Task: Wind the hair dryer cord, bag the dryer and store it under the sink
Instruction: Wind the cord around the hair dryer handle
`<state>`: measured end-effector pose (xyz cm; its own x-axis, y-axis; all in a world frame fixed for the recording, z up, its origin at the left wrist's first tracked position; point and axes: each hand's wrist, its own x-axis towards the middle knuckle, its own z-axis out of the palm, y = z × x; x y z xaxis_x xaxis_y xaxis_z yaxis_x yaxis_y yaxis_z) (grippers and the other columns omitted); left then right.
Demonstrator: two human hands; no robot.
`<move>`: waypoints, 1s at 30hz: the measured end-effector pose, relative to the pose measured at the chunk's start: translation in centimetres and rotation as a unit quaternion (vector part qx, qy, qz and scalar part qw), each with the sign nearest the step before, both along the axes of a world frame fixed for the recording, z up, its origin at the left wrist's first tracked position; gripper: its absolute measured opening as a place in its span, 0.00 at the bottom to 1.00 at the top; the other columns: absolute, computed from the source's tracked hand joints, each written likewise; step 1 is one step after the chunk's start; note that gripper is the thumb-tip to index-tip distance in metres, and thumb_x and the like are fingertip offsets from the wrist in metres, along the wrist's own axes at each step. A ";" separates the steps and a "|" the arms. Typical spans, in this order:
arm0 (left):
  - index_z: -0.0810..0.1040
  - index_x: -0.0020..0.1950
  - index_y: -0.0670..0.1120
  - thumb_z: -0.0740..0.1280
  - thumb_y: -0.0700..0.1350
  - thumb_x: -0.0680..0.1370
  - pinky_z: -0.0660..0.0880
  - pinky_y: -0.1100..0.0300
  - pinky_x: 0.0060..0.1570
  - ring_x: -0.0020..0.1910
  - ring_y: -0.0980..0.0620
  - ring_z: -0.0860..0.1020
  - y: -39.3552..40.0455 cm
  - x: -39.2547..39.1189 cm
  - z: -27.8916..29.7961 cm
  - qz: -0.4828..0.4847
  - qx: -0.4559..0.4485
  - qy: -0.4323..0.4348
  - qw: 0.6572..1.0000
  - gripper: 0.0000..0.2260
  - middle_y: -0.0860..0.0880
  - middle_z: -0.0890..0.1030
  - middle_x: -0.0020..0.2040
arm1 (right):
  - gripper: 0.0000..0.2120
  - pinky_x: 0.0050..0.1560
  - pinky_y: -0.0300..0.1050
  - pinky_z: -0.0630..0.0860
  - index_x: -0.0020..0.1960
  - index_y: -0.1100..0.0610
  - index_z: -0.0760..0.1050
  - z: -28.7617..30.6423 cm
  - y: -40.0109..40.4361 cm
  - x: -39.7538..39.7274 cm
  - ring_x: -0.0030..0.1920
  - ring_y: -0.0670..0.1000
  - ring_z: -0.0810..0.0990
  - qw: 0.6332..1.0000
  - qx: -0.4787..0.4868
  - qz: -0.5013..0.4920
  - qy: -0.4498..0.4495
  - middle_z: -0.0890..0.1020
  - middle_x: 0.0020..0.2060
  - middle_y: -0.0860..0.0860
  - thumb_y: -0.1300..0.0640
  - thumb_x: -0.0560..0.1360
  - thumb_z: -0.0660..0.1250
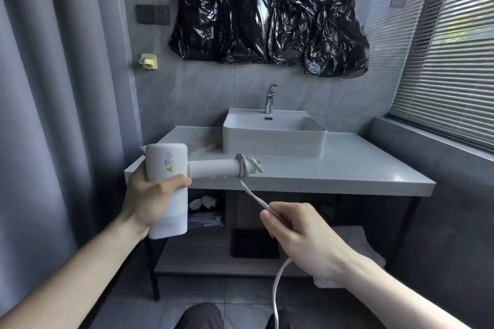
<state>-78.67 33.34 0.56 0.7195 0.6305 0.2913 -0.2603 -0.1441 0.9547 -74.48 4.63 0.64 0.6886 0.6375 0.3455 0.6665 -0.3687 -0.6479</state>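
Note:
My left hand grips the body of a white hair dryer, held in front of the counter with its handle pointing right. A couple of turns of the white cord wrap the far end of the handle. From there the cord runs down to my right hand, which pinches it taut between thumb and fingers. The rest of the cord hangs below that hand toward the floor. A white basin with a chrome tap sits on the counter. I cannot make out a bag for the dryer.
Under the counter is an open wooden shelf holding a dark box, white items and folded white cloth at the right. Grey curtain hangs at the left, window blinds at the right. Black plastic sheeting covers the wall above the basin.

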 end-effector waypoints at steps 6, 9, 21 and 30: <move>0.81 0.48 0.43 0.78 0.43 0.61 0.77 0.63 0.29 0.30 0.56 0.81 -0.8 -0.2 -1.3 -0.021 0.078 0.014 0.997 0.17 0.53 0.85 0.34 | 0.22 0.33 0.51 0.62 0.39 0.63 0.69 2.8 0.0 1.0 0.32 0.47 0.62 0.998 0.063 -0.005 -0.024 0.65 0.30 0.48 0.48 0.84 0.65; 0.82 0.49 0.41 0.79 0.44 0.60 0.77 0.62 0.30 0.31 0.56 0.81 -1.0 -0.4 -1.5 -0.026 0.093 0.022 0.995 0.19 0.53 0.86 0.34 | 0.20 0.33 0.47 0.64 0.40 0.63 0.75 4.2 0.2 1.8 0.27 0.47 0.64 0.996 0.084 -0.019 0.033 0.65 0.26 0.46 0.50 0.84 0.66; 0.80 0.48 0.44 0.80 0.45 0.60 0.77 0.62 0.34 0.34 0.56 0.80 -2.8 -3.5 -0.2 -0.113 0.165 0.013 0.980 0.19 0.51 0.84 0.35 | 0.18 0.29 0.39 0.59 0.35 0.54 0.82 7.0 0.2 7.0 0.26 0.46 0.60 0.980 0.153 -0.095 0.087 0.64 0.22 0.41 0.48 0.81 0.71; 0.84 0.47 0.38 0.79 0.50 0.58 0.80 0.55 0.39 0.39 0.44 0.85 -4.5 -5.4 1.6 -0.203 0.132 -0.006 0.970 0.23 0.34 0.85 0.43 | 0.17 0.29 0.36 0.60 0.36 0.53 0.84 5.4 0.3 9.1 0.27 0.46 0.61 0.980 0.147 -0.053 0.125 0.65 0.27 0.45 0.43 0.79 0.74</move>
<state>-84.07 28.87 2.14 0.8889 0.1968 0.4137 -0.3573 -0.2673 0.8949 -65.40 4.91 6.05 0.8317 0.4565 0.3161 0.4418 -0.1992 -0.8747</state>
